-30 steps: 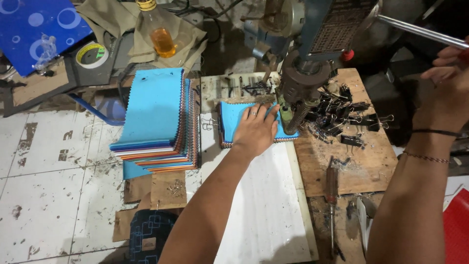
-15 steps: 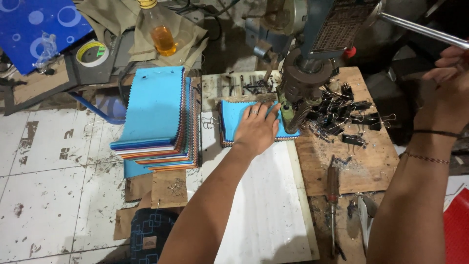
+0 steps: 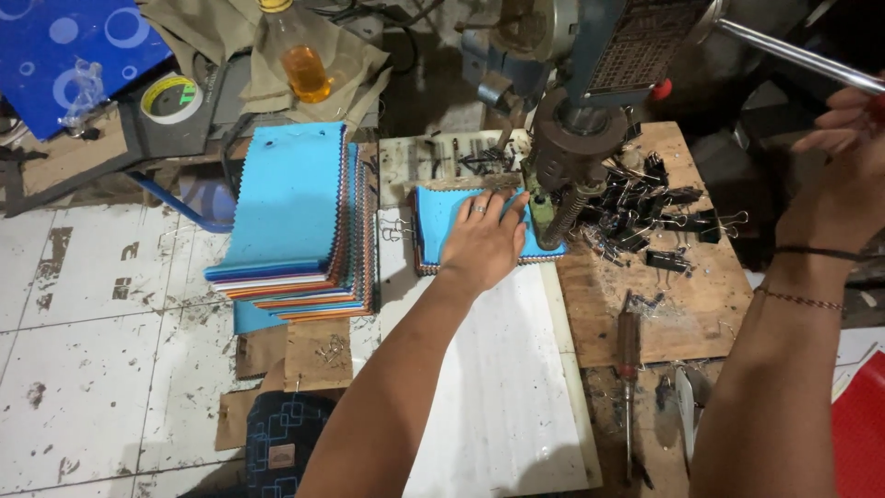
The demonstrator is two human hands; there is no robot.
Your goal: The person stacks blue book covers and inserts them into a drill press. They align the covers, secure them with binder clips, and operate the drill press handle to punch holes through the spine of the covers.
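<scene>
The blue-covered booklet (image 3: 441, 214) lies flat on the counter (image 3: 498, 387) under the drill press head (image 3: 572, 157), its right part hidden by the machine's spindle and by the hand on it. The left hand (image 3: 481, 242) presses down on the cover, fingers (image 3: 498, 210) spread flat and released, grasping nothing. The right hand (image 3: 843, 152) is up at the right edge, partly cut off, fingers curled around the metal lever (image 3: 793, 53); how tightly they close is hard to make out.

Just right of the press, a heap of black binder clips (image 3: 654, 221) sits on a wooden board (image 3: 682, 314), with a screwdriver (image 3: 629, 350) lying near its lower edge. To the left, well apart from the booklet, stands a tall stack of notebooks (image 3: 295, 221) with a light blue top cover. Beyond it are a roll of tape (image 3: 171, 97) with a yellow-green inner label, a clear bottle of amber liquid (image 3: 300, 60) whose top is cut off, and a dark blue sheet with pale circles (image 3: 55, 41).
</scene>
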